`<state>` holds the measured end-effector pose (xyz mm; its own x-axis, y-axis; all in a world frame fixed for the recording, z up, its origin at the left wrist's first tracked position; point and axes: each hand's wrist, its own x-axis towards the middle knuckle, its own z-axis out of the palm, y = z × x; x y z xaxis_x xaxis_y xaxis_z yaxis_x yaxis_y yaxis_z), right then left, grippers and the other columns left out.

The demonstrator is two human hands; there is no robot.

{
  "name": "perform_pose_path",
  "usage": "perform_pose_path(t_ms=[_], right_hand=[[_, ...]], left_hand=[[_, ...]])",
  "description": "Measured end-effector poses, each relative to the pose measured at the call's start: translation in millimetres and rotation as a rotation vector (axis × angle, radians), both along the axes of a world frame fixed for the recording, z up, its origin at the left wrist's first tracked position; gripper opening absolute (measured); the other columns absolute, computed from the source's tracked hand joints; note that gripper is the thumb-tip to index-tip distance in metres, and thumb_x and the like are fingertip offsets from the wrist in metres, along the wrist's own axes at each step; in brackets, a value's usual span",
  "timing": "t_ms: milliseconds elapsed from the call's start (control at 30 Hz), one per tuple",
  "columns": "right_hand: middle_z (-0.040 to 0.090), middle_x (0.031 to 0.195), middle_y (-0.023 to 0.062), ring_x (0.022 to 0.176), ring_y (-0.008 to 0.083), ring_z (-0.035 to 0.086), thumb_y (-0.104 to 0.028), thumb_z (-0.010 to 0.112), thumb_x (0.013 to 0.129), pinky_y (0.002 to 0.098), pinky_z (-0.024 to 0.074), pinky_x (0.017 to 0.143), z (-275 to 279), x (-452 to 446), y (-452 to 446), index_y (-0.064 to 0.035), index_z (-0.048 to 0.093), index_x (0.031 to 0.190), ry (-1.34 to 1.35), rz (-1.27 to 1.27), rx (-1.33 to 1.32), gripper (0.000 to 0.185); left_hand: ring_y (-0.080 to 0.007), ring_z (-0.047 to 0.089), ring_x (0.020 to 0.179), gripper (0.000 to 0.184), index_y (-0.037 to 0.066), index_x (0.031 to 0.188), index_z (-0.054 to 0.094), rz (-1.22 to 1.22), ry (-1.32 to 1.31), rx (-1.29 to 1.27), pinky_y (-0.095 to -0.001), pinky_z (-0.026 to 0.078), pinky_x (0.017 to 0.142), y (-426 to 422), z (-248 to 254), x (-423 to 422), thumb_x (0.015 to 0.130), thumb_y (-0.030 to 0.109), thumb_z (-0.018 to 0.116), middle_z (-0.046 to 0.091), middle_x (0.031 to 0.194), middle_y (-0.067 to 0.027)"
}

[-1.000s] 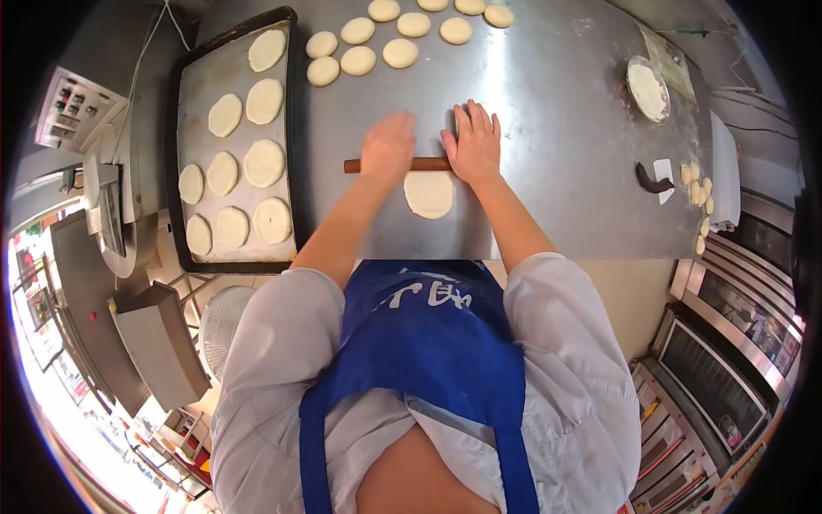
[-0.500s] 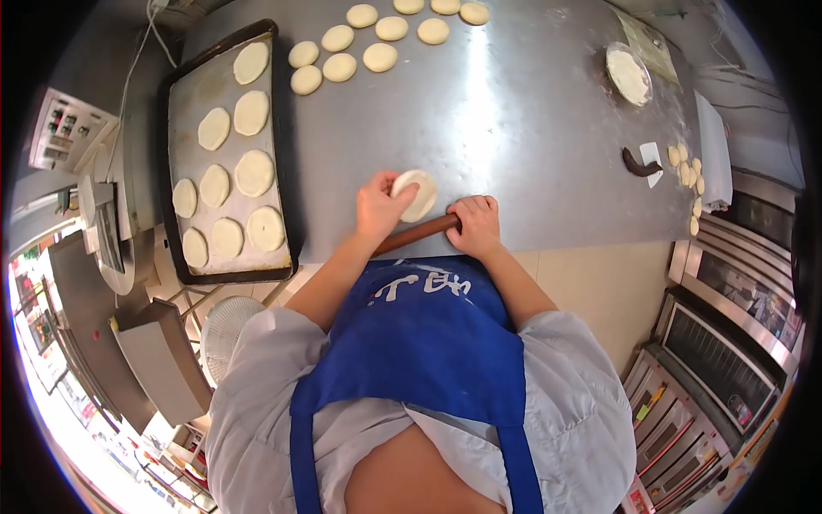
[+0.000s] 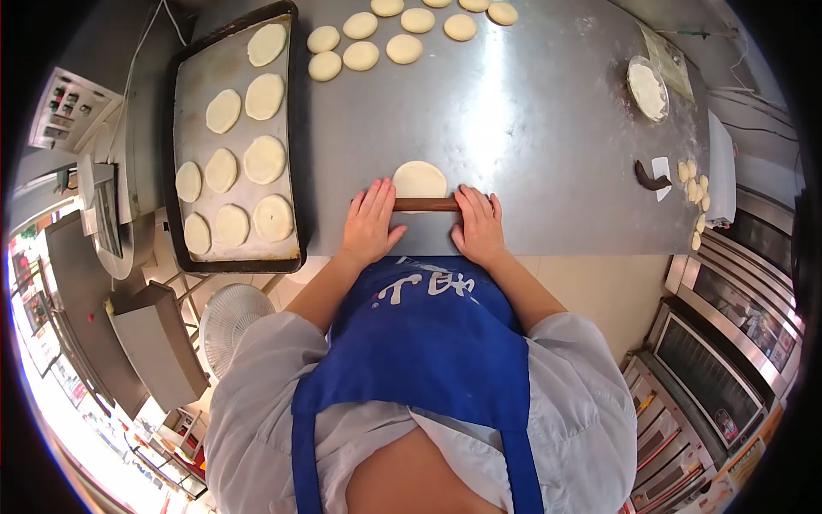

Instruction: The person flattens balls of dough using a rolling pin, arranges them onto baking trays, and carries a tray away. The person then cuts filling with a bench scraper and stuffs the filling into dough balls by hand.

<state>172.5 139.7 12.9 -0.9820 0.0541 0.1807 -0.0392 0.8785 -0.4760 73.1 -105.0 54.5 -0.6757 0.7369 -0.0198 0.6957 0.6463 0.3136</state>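
A flat round of dough (image 3: 419, 178) lies on the metal table in front of me, with a brown rolling pin (image 3: 426, 205) across its near edge. My left hand (image 3: 370, 221) holds the pin's left end, fingers laid over it and thumb toward me. At the right end, my right hand (image 3: 481, 224) has its fingers over the pin and slightly bent. Both palms hide the ends of the pin. The middle of the pin covers part of the dough's near side.
A dark-rimmed baking tray (image 3: 299, 171) with several flattened dough rounds stands left. Several thicker dough rounds (image 3: 404, 49) sit at the back. On the right are a bowl of white powder (image 3: 648, 89), a dark curved object (image 3: 651, 177) and small dough pieces (image 3: 692, 176).
The dough round has gone from my left hand onto the table. My left hand has moved onto the rolling pin, which now lies level across the dough. The view has shifted slightly.
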Motion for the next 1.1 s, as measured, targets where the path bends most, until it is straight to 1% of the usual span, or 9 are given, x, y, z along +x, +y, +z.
perform_pose_path(t_ms=[133, 267, 433, 533, 633, 733, 867, 967, 1100], right_hand=[[0.046, 0.148, 0.0175, 0.14, 0.0334, 0.039, -0.049, 0.061, 0.088, 0.0606, 0.0226, 0.114, 6.2, -72.1, 8.6, -0.0017, 0.049, 0.139, -0.049, -0.075, 0.215, 0.07], [0.045, 0.148, 0.0198, 0.139, 0.0343, 0.04, -0.046, 0.063, 0.087, 0.0608, 0.0241, 0.114, 13.5, -124.0, 12.1, -0.0043, 0.051, 0.138, 0.011, -0.18, 0.216, 0.067], [0.047, 0.149, 0.0129, 0.14, 0.0295, 0.042, -0.036, 0.071, 0.08, 0.0579, 0.0245, 0.114, -4.2, -20.0, 7.5, -0.0081, 0.048, 0.143, -0.02, 0.099, 0.075, 0.073], [0.048, 0.148, 0.0114, 0.14, 0.0264, 0.042, -0.025, 0.069, 0.08, 0.0547, 0.0252, 0.114, -2.0, 1.8, 4.3, -0.0082, 0.047, 0.143, -0.015, 0.129, 0.085, 0.069], [0.059, 0.131, 0.0083, 0.126, 0.0251, 0.051, -0.014, 0.067, 0.076, 0.0512, 0.0291, 0.108, 1.6, -42.7, 13.3, -0.0091, 0.051, 0.134, 0.035, 0.042, 0.123, 0.06], [0.064, 0.105, 0.0032, 0.105, 0.023, 0.056, -0.009, 0.068, 0.073, 0.0473, 0.033, 0.096, -7.9, -60.5, 13.7, -0.0127, 0.058, 0.114, 0.085, -0.035, 0.007, 0.043], [0.064, 0.098, 0.0011, 0.101, 0.0222, 0.058, -0.009, 0.068, 0.072, 0.0453, 0.0352, 0.092, -12.5, -19.4, 16.6, -0.0163, 0.061, 0.098, 0.05, -0.002, 0.052, 0.028], [0.063, 0.093, 0.0011, 0.095, 0.0232, 0.059, -0.009, 0.067, 0.07, 0.0426, 0.0379, 0.087, -2.2, -1.3, 29.5, -0.0173, 0.061, 0.093, 0.034, 0.179, 0.073, 0.026], [0.061, 0.092, 0.0051, 0.093, 0.0288, 0.057, -0.003, 0.063, 0.066, 0.0445, 0.0394, 0.086, 5.0, 0.6, 35.0, -0.0152, 0.06, 0.093, 0.019, 0.188, 0.114, 0.03]], left_hand=[[-0.0308, 0.033, 0.145, 0.077, 0.001, 0.149, 0.037, 0.109, 0.116, -0.052, -0.053, 0.026, 0.117, 29.0, -17.8, -63.6, 0.089, 0.042, 0.063, 0.038, 0.156, -0.0151], [-0.0311, 0.036, 0.144, 0.075, -0.001, 0.145, 0.043, 0.157, 0.313, -0.025, -0.0535, 0.027, 0.116, 57.9, -1.0, -125.6, 0.089, 0.045, 0.064, 0.043, 0.152, -0.0168], [-0.0297, 0.036, 0.144, 0.075, 0.001, 0.146, 0.042, -0.126, 0.071, 0.023, -0.0529, 0.025, 0.117, -0.8, -13.7, -16.9, 0.089, 0.046, 0.063, 0.036, 0.157, -0.0145], [-0.0307, 0.038, 0.142, 0.077, 0.0, 0.145, 0.042, -0.159, -0.038, -0.036, -0.0497, 0.032, 0.114, -4.4, 6.1, 5.8, 0.085, 0.039, 0.069, 0.038, 0.156, -0.0142], [-0.0311, 0.044, 0.136, 0.074, 0.001, 0.142, 0.046, 0.135, 0.064, 0.072, -0.0437, 0.042, 0.107, 39.0, -2.5, -38.2, 0.081, 0.033, 0.074, 0.047, 0.147, -0.0155], [-0.0338, 0.059, 0.119, 0.059, 0.004, 0.127, 0.059, 0.058, 0.063, 0.11, -0.0415, 0.05, 0.096, 65.7, -27.8, -61.1, 0.078, 0.029, 0.077, 0.063, 0.126, -0.0182], [-0.0351, 0.068, 0.096, 0.03, 0.006, 0.093, 0.068, 0.334, -0.443, -0.195, -0.0428, 0.055, 0.083, 84.6, 2.8, -87.8, 0.073, 0.026, 0.08, 0.07, 0.101, -0.0169], [-0.0354, 0.069, 0.093, 0.032, 0.004, 0.085, 0.067, 0.057, -0.261, 0.2, -0.0452, 0.056, 0.081, 72.2, -29.9, -82.0, 0.073, 0.03, 0.08, 0.07, 0.099, -0.0164], [-0.0222, 0.07, 0.081, 0.014, 0.005, 0.084, 0.064, 0.382, -0.562, 0.771, -0.0355, 0.056, 0.07, 55.8, -1.6, -35.7, 0.079, 0.01, 0.076, 0.072, 0.09, -0.0094]])
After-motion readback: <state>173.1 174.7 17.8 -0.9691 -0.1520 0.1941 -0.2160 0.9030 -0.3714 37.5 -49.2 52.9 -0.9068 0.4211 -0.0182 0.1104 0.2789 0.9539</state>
